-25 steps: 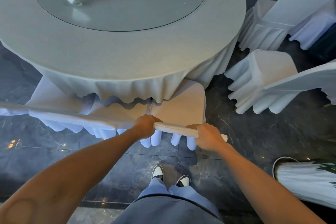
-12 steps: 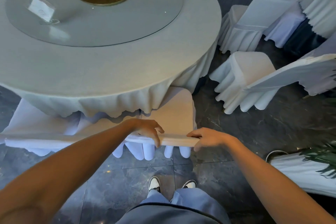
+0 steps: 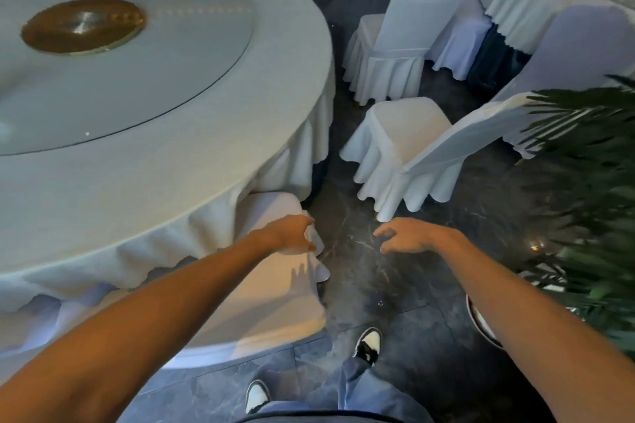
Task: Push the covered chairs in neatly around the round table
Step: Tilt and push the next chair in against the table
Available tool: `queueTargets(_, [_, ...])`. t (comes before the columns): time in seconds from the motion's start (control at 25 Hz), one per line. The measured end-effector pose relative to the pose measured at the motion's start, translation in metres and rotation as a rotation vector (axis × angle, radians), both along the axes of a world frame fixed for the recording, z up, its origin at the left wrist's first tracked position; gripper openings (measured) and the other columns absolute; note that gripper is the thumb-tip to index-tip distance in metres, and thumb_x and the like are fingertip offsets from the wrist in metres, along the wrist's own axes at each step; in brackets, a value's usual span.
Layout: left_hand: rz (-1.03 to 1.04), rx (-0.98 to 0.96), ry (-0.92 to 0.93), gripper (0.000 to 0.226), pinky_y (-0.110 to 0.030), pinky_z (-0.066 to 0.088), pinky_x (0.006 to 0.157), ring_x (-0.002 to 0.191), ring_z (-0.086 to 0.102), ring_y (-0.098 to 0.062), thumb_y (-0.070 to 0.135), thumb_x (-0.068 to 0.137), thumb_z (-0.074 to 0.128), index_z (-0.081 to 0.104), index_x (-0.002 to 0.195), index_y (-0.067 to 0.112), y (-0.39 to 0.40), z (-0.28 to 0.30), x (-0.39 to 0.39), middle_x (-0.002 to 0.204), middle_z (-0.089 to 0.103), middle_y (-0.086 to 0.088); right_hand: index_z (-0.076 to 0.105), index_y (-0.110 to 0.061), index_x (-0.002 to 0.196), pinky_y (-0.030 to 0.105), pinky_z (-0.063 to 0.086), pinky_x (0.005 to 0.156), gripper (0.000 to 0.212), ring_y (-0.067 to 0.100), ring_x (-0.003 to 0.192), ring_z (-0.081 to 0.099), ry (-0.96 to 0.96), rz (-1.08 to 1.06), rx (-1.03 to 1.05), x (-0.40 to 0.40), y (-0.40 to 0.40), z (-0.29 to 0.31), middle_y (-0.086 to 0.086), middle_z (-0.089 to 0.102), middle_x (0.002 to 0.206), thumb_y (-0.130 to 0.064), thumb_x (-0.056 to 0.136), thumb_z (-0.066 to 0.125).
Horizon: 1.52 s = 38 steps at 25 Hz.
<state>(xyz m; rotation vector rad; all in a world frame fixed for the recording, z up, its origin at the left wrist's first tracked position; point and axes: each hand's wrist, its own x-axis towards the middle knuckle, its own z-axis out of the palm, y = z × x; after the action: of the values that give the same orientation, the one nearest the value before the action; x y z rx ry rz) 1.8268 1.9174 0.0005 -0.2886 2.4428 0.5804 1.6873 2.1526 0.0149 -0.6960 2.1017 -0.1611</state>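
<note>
The round table [image 3: 171,161] with a pale cloth and a glass turntable fills the upper left. A white-covered chair [image 3: 275,288] stands tucked under its near edge, seat partly below the cloth. My left hand [image 3: 292,233] hovers over that chair's right corner with fingers curled and loose, holding nothing. My right hand [image 3: 405,237] is over the dark floor to the right, fingers spread, holding nothing. A second covered chair [image 3: 405,154] stands pulled away from the table at the right. A third covered chair [image 3: 402,41] stands farther back.
A potted plant [image 3: 584,203] with dark green fronds crowds the right edge, its white pot rim low at the right. Another clothed table [image 3: 536,0] and more covered chairs stand at the upper right. Dark marble floor lies between the table and the pulled-out chairs.
Both hands have let go of the chair's top rail. My view has swung right, and my right hand has moved off the chair over the floor.
</note>
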Motion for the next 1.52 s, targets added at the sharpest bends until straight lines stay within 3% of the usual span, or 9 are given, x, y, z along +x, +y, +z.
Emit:
queueTargets(0.2, [0.096,-0.003,0.116,0.084,-0.049,0.042,0.105,0.135,0.043,-0.028,0.064,0.079,0.058,0.032,0.149,0.026,0.049,0.002,-0.122,0.150,0.044,-0.005,0.048,-0.024,0.139,0.034,0.034,0.108,0.048,0.022,0.135,0.042,0.104,0.023,-0.005,-0.122,0.049,0.014,-0.003,0.044,0.146,-0.029,0.092,0.057])
queueTargets(0.32, [0.123,0.010,0.203,0.083,-0.054,0.032,0.112,0.143,0.031,-0.030,0.063,0.084,0.058,0.029,0.151,0.025,0.082,0.019,-0.185,0.155,0.036,-0.007,0.041,-0.025,0.142,0.035,0.033,0.108,0.050,0.027,0.137,0.040,0.189,-0.041,-0.040,-0.189,0.068,0.028,0.003,0.043,0.146,-0.028,0.094,0.055])
queueTargets(0.44, [0.125,0.031,0.279,0.080,-0.054,0.033,0.111,0.139,0.037,-0.030,0.064,0.084,0.057,0.033,0.149,0.025,0.101,0.030,-0.244,0.152,0.041,-0.006,0.031,-0.012,0.151,0.036,0.032,0.109,0.059,0.028,0.137,0.039,0.299,-0.132,-0.113,-0.250,0.078,0.038,0.010,0.038,0.153,-0.023,0.097,0.052])
queueTargets(0.6, [0.060,0.082,0.288,0.078,-0.052,0.033,0.112,0.137,0.040,-0.031,0.062,0.086,0.056,0.032,0.149,0.024,0.117,0.029,-0.341,0.151,0.042,-0.006,0.025,-0.019,0.153,0.043,0.027,0.117,0.068,0.027,0.144,0.027,0.411,-0.228,-0.208,-0.331,0.092,0.038,0.007,0.025,0.159,-0.019,0.094,0.058])
queueTargets(0.88, [-0.106,0.177,0.283,0.088,-0.048,0.031,0.112,0.140,0.035,-0.029,0.061,0.083,0.063,0.022,0.153,0.026,0.165,0.018,-0.524,0.156,0.034,-0.006,0.017,-0.015,0.155,0.041,0.022,0.116,0.079,0.031,0.147,0.019,0.550,-0.312,0.005,-0.478,0.140,0.028,0.017,0.014,0.161,-0.014,0.091,0.063])
queueTargets(1.12, [-0.239,0.182,0.273,0.094,-0.052,0.044,0.097,0.123,0.049,-0.037,0.063,0.075,0.065,0.023,0.148,0.023,0.227,0.001,-0.626,0.139,0.046,-0.010,0.022,-0.019,0.153,0.044,0.024,0.116,0.072,0.031,0.145,0.023,0.657,-0.268,0.166,-0.553,0.191,0.000,0.010,0.024,0.159,-0.016,0.090,0.055])
queueTargets(1.28, [-0.319,0.127,0.196,0.076,-0.047,0.048,0.088,0.110,0.056,-0.040,0.051,0.084,0.063,0.030,0.143,0.019,0.257,-0.025,-0.661,0.128,0.051,-0.015,0.028,-0.023,0.151,0.046,0.018,0.119,0.068,0.027,0.147,0.021,0.653,-0.141,0.197,-0.594,0.224,-0.031,0.002,0.030,0.158,-0.015,0.088,0.055])
queueTargets(1.44, [-0.394,0.089,0.176,0.051,-0.039,0.047,0.077,0.100,0.063,-0.038,0.032,0.084,0.064,0.045,0.129,0.016,0.266,-0.034,-0.684,0.113,0.062,-0.015,0.053,-0.020,0.136,0.050,0.026,0.114,0.057,0.028,0.137,0.042,0.596,0.136,0.079,-0.646,0.233,-0.053,0.005,0.052,0.144,-0.018,0.080,0.065])
queueTargets(1.52, [-0.387,0.074,0.184,0.050,-0.036,0.043,0.072,0.096,0.064,-0.036,0.030,0.083,0.063,0.045,0.127,0.017,0.272,-0.032,-0.693,0.109,0.064,-0.014,0.062,-0.020,0.124,0.044,0.030,0.114,0.046,0.025,0.127,0.053,0.529,0.206,0.011,-0.665,0.230,-0.057,0.003,0.061,0.133,-0.014,0.079,0.064])
